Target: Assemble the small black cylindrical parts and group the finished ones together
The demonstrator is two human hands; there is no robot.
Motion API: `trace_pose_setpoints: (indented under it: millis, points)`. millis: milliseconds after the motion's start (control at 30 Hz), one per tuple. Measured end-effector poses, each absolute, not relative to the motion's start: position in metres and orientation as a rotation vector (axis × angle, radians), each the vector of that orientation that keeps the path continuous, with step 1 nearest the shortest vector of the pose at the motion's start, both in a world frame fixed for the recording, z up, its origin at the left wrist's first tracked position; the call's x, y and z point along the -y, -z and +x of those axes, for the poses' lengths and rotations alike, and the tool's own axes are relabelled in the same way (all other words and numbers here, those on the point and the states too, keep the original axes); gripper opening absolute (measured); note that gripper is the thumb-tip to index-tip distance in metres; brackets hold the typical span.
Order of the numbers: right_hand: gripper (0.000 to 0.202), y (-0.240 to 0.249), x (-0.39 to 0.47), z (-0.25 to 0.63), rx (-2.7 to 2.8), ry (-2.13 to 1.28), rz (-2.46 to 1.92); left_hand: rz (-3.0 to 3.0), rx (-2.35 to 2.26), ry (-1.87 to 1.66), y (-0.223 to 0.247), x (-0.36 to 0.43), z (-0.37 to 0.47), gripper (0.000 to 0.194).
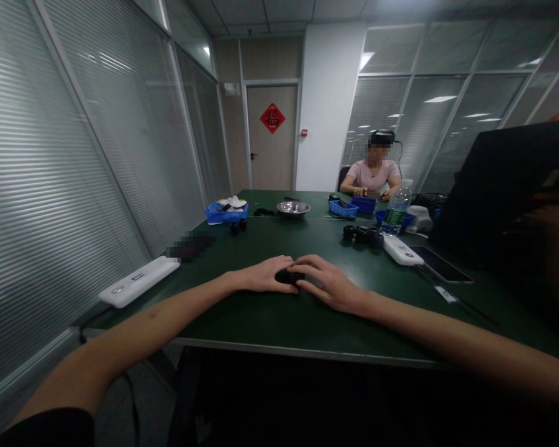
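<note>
Dark sleeve is covering the upper left arm, and both bare forearms are reaching over the near edge of the counter, converging in front of the bowl. Short of that bowl, the left hand is curling about half closed around a black piece, apparently steadying it low against the counter. From the other side, the right hand is bending loosely, its fingertips meeting the piece; whether they are gripping or merely touching, I cannot tell. Low, paired hands are probably giving more control over something so small.

Nearer than the bowl and well to its left, a white pack is lying with a cable running off the edge, presumably out of the arms' way. To the bowl's right, another pack is lying beside a phone, near a cluster of black parts and an upright bottle.

Left of the bowl, a blue box is holding mixed items, its walls likely keeping them together. Right of the bowl, a blue tray is sitting before a seated person, within that person's easy reach. Farther back, a red sign is hanging on the door.
</note>
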State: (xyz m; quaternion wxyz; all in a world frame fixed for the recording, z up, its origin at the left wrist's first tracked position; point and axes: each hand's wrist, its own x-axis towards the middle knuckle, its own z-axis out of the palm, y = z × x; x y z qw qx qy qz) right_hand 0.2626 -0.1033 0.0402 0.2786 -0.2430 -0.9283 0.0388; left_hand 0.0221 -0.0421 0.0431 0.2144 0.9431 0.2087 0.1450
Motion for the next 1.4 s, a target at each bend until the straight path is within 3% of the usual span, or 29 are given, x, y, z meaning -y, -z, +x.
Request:
trace_pose_setpoints:
  millis: [367, 667, 900, 1300, 1400]
  points:
    - [0.03, -0.0447, 0.1068, 0.2615, 2.44, -0.177, -0.617, 2.622, -0.556, -0.412, -0.0392, 0.0395, 0.021, 0.055]
    - [0.021, -0.0422, 0.105, 0.2596, 2.43, -0.218, -0.605, 2.616, -0.528, -0.429, -0.0406, 0.0409, 0.022, 0.048]
    - [0.036, -0.0433, 0.107, 0.2576, 2.426, -0.218, -0.601, 2.611, -0.544, -0.408, -0.0409, 0.0407, 0.0213, 0.051]
    - [0.036, -0.0372, 0.1044, 0.261, 2.396, -0.122, -0.676, 2.607, -0.553, -0.409, -0.0404, 0.0401, 0.0208, 0.056]
    - [0.025, -0.0351, 0.1021, 0.2614, 2.355, -0.095, -0.732, 2.62, -0.506, -0.405, -0.0415, 0.0405, 0.0215, 0.052]
